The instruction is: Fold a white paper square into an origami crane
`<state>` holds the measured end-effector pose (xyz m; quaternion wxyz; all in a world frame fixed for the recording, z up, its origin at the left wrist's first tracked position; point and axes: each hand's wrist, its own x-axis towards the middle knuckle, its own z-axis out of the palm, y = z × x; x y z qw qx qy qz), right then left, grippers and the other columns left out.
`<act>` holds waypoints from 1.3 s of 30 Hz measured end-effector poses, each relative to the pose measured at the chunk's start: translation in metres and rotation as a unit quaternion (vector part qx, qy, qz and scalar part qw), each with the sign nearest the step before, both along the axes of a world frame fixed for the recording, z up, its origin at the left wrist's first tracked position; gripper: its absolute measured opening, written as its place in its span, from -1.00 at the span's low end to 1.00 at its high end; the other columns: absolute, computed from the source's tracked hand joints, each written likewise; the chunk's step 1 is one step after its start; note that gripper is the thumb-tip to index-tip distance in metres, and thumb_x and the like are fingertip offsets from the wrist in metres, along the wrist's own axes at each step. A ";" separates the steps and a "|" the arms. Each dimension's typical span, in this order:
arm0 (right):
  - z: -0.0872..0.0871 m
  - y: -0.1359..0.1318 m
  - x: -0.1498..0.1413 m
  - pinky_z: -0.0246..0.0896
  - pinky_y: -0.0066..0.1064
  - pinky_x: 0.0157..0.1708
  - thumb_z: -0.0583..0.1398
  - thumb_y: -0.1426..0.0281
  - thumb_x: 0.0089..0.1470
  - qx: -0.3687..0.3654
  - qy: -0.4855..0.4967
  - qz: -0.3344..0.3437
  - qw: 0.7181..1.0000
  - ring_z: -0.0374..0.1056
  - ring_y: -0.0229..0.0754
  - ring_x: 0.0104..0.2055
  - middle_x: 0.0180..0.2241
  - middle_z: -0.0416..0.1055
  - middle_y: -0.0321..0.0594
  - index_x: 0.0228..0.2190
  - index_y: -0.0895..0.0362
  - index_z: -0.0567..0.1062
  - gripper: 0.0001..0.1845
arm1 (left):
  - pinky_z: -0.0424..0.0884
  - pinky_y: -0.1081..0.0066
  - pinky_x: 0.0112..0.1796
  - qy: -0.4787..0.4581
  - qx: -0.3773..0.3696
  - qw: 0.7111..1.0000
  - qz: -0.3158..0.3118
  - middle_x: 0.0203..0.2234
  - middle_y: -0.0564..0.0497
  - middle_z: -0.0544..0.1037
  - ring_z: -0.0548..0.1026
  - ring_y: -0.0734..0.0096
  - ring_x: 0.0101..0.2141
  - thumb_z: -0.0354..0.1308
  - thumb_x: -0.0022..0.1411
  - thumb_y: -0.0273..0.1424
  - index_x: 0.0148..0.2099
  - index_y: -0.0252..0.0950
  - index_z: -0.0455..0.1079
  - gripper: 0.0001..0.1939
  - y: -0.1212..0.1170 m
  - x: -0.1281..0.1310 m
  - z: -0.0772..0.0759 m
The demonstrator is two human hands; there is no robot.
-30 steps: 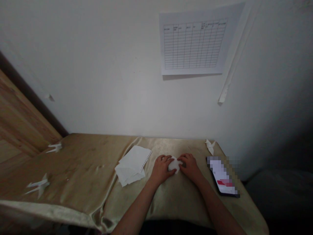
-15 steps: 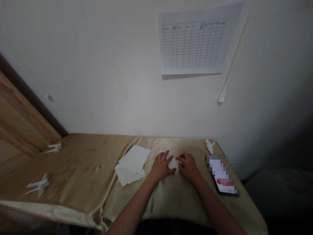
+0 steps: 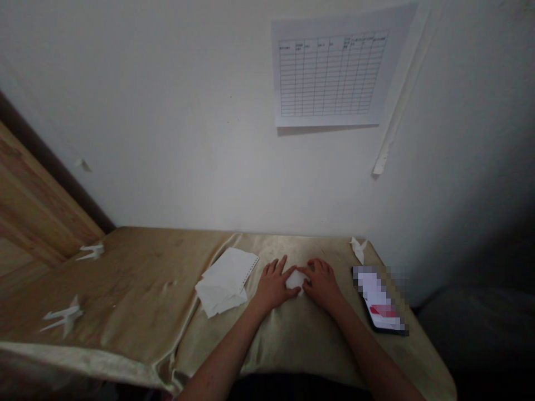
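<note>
A small piece of folded white paper (image 3: 295,281) lies on the cloth-covered table between my hands. My left hand (image 3: 273,283) holds its left side down with thumb and index finger, the other fingers spread over the cloth. On the right side, my right hand (image 3: 321,281) grips the paper with thumb and index finger, its remaining fingers bent. Both index fingertips meet near the paper's top corner. My fingers cover part of its edges, so the exact folds are hidden. Left of my left hand rests a stack of loose white paper sheets (image 3: 229,273), one with a perforated edge.
A phone (image 3: 380,303) with a lit, blurred screen lies at the right, below a folded paper bird (image 3: 358,249). Two more folded paper birds (image 3: 67,317) sit at the far left. A printed table sheet (image 3: 328,72) hangs on the wall behind the table (image 3: 137,289).
My right hand has shifted slightly left, and its index fingertip now meets the left one at the paper's top. The other things stay where they were.
</note>
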<state>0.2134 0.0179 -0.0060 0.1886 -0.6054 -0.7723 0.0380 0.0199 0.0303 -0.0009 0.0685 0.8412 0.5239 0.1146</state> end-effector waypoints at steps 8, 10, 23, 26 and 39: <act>0.014 -0.007 0.002 0.00 -0.04 0.17 0.24 0.39 0.06 0.013 -0.029 -0.009 0.999 0.18 0.07 0.15 0.00 0.38 -0.07 -0.06 -0.10 0.58 -0.62 | 0.02 -0.08 0.29 -0.002 0.004 1.000 -0.003 0.42 0.03 0.05 0.07 -0.13 0.35 0.20 0.19 0.03 0.35 0.06 0.20 -0.28 -0.001 -0.001 -0.002; 0.016 -0.010 0.002 -0.02 -0.03 0.17 0.23 0.41 0.08 0.025 -0.037 -0.012 0.999 0.18 0.07 0.16 0.00 0.38 -0.08 -0.11 -0.06 0.60 -0.67 | 0.00 -0.08 0.29 -0.001 0.006 1.000 -0.004 0.42 0.03 0.06 0.07 -0.12 0.35 0.20 0.19 0.03 0.35 0.05 0.20 -0.28 -0.001 -0.001 -0.004; 0.012 -0.029 0.009 0.11 -0.11 0.07 0.14 0.45 0.18 0.055 -0.056 -0.036 0.996 0.24 0.05 0.05 -0.09 0.39 -0.02 -0.21 0.05 0.62 -0.75 | -0.02 -0.06 0.31 -0.006 0.006 1.000 0.002 0.41 0.01 0.07 0.05 -0.09 0.36 0.21 0.18 0.03 0.36 0.05 0.19 -0.27 -0.003 -0.001 -0.003; 0.008 -0.029 0.009 0.13 -0.14 0.03 0.16 0.42 0.17 0.052 -0.040 -0.048 0.997 0.26 0.03 0.01 -0.14 0.40 -0.03 -0.24 0.04 0.62 -0.77 | -0.03 -0.06 0.31 -0.010 0.009 1.000 0.003 0.41 0.03 0.08 0.05 -0.09 0.36 0.21 0.18 0.03 0.36 0.06 0.19 -0.27 -0.002 -0.002 -0.006; -0.011 -0.022 0.013 0.13 -0.14 0.10 0.18 0.29 0.20 0.071 0.063 -0.042 0.995 0.29 0.00 0.05 -0.04 0.41 -0.07 -0.25 0.07 0.59 -0.81 | -0.03 -0.11 0.30 -0.013 0.007 1.000 -0.009 0.41 0.07 0.10 0.04 -0.12 0.36 0.18 0.22 0.04 0.36 0.09 0.18 -0.30 -0.002 -0.002 -0.006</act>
